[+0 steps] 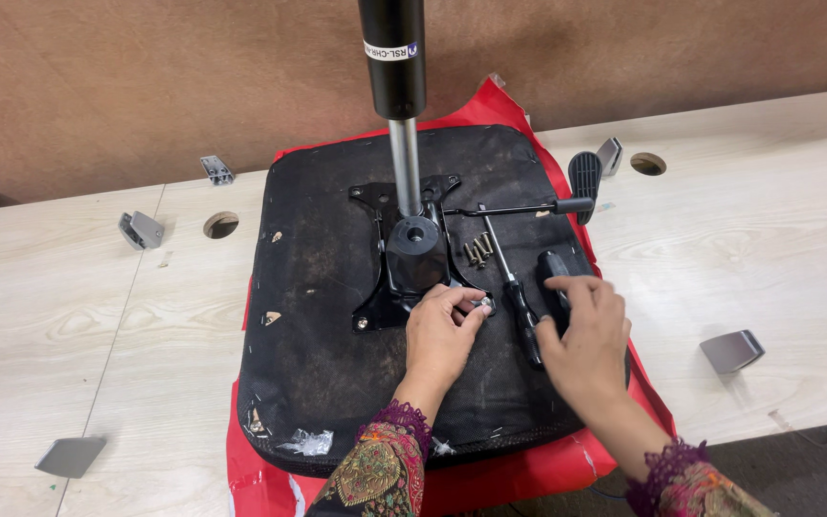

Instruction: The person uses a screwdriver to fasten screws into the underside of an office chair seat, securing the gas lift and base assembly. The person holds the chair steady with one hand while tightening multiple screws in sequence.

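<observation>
An upturned black chair seat [327, 335] lies on a red sheet [528, 469] on the table. A black metal mechanism plate [413, 254] with an upright gas cylinder [404, 144] is fixed on it. My left hand [442, 335] pinches a small bolt [481, 303] at the plate's near right corner. My right hand [581, 335] rests over a black handle [554, 282] on the seat. A screwdriver [514, 292] lies between the two hands. Several loose screws [479, 249] sit beside the plate.
A black lever with a paddle [581, 177] sticks out to the right of the plate. Grey metal brackets [731, 349] [141, 230] [69, 455] lie on the light wooden table [768, 239], which has round cable holes [220, 225] [647, 163]. A brown wall stands behind.
</observation>
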